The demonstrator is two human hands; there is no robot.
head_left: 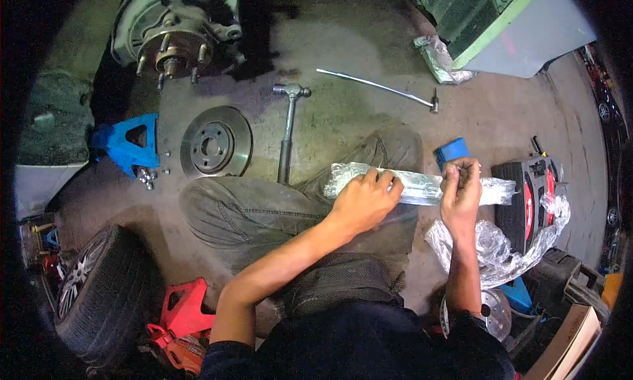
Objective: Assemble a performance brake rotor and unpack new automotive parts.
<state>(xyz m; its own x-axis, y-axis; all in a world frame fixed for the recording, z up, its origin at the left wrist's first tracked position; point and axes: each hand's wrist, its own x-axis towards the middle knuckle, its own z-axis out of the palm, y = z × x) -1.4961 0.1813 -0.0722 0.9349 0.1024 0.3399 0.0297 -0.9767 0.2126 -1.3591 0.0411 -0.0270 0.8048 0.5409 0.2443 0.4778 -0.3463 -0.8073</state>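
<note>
Across my lap lies a long, narrow package [422, 190] in shiny, crinkled silvery wrapping. My left hand [366, 201] is closed on its left part, the fingers curled over the top. My right hand [460, 194] is in front of the package's right part, with thumb and fingertips pinched together; what they hold is too small to make out. Just behind the right fingers stands a small blue box [451, 153], partly hidden by them. Crumpled clear plastic wrap [494, 255] spreads on the floor to the right of my right forearm.
A ball-peen hammer [287, 126], a brake disc [216, 143], a long-handled socket wrench [382, 87] and a blue jack stand [135, 143] rest on the floor ahead. A wheel hub [169, 54] hangs at upper left. A tyre [112, 294], a red jack stand [183, 309] and an open tool case [521, 199] surround me.
</note>
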